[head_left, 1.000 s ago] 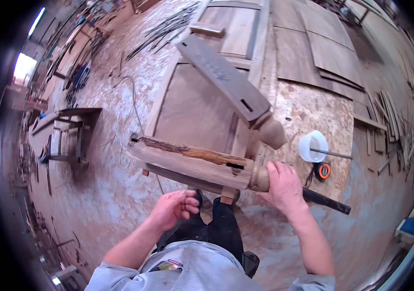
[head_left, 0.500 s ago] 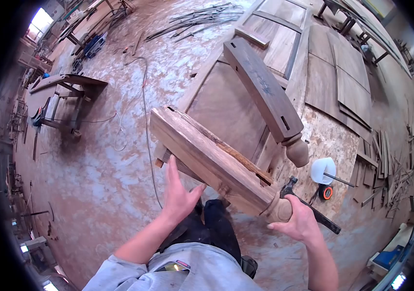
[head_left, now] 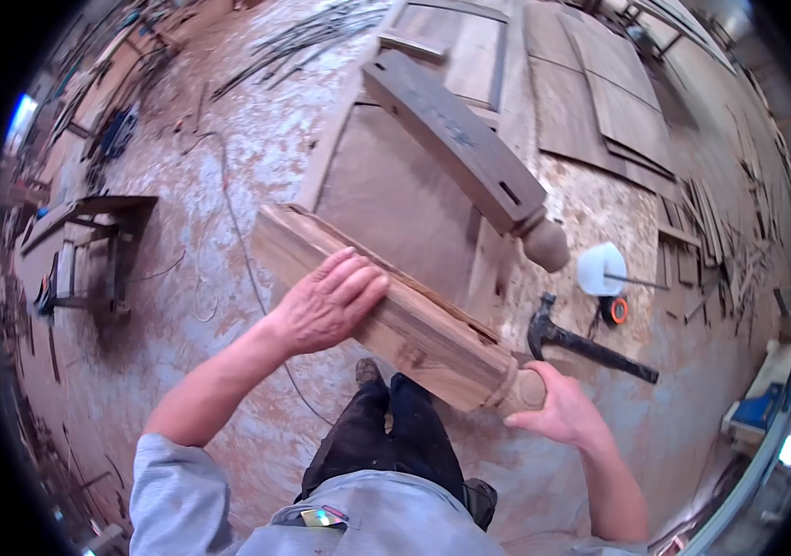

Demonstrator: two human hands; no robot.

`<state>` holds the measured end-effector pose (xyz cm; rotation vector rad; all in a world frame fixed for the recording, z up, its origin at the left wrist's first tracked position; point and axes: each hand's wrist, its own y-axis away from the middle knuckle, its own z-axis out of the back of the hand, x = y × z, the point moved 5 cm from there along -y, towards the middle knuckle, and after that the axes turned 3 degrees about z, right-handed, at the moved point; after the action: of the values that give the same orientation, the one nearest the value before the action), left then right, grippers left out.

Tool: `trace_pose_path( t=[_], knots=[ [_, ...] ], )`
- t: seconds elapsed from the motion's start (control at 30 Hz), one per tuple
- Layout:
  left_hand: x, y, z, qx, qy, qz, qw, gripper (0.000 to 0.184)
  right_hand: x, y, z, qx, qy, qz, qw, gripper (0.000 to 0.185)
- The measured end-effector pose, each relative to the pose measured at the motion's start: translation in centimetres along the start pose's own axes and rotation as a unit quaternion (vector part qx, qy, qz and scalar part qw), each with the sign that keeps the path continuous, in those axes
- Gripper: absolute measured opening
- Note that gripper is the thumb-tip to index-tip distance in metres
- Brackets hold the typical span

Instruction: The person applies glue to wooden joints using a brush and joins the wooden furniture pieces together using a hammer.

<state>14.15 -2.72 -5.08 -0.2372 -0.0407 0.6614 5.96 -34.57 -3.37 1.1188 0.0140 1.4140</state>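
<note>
A thick square furniture leg (head_left: pixel 414 338) with a turned foot lies slantwise in front of me. Along its upper edge runs a rough, split strip with a slot near the foot. My left hand (head_left: pixel 332 301) is laid over the leg's middle, its fingers together and bent across the top. Around the round foot (head_left: pixel 522 393) at the right end, my right hand (head_left: pixel 557 405) is closed. Just beyond that hand a black claw hammer (head_left: pixel 590 347) rests on the work surface. A second, darker furniture leg (head_left: pixel 460 139) with two slots lies farther back, its turned foot pointing right.
Beside the hammer are a white plastic container (head_left: pixel 601 269) with a rod in it and an orange-and-black tape measure (head_left: pixel 614 309). A framed wooden panel (head_left: pixel 404 195) lies under the darker leg. Flat boards (head_left: pixel 599 83) and thin strips (head_left: pixel 729 222) are at the right, a low stand (head_left: pixel 89 246) at the left.
My left hand has moved from the leg's near lower side up onto its top. The right hand keeps hold of the foot. My view has shifted, so the surroundings appear farther left.
</note>
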Motion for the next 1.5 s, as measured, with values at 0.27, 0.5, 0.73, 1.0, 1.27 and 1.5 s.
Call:
trace_pose_path(
  t=[0.27, 0.5, 0.73, 1.0, 1.27, 1.5],
  knots=[
    [-3.8, 0.6, 3.1, -0.018, -0.002, -0.021, 1.000, 0.044, -2.4, 1.6, -0.2, 0.050, -0.003, 0.029, 0.998, 0.088],
    [-9.9, 5.7, 1.6, 0.149, 0.097, 0.064, 0.982, 0.053, -7.9, 2.2, -3.2, 0.056, -0.088, 0.013, 0.994, 0.078],
    [-10.2, 8.0, -2.9, 0.195, 0.110, 0.108, 0.969, 0.056, -12.2, -0.4, 2.3, -0.269, 0.175, 0.053, 0.946, 0.059],
    [-9.3, 7.8, -5.3, 0.183, 0.098, 0.098, 0.973, 0.054, -16.1, -4.2, 2.5, -0.231, 0.264, -0.016, 0.936, 0.068],
    [-9.1, 8.2, -6.7, 0.184, 0.110, 0.103, 0.971, 0.070, -16.0, -5.0, 2.7, -0.226, 0.274, -0.030, 0.934, 0.063],
    [-9.1, 7.6, -6.6, 0.182, 0.120, 0.103, 0.971, 0.073, -15.8, -5.3, 2.7, -0.245, 0.271, -0.034, 0.930, 0.059]
  ],
)
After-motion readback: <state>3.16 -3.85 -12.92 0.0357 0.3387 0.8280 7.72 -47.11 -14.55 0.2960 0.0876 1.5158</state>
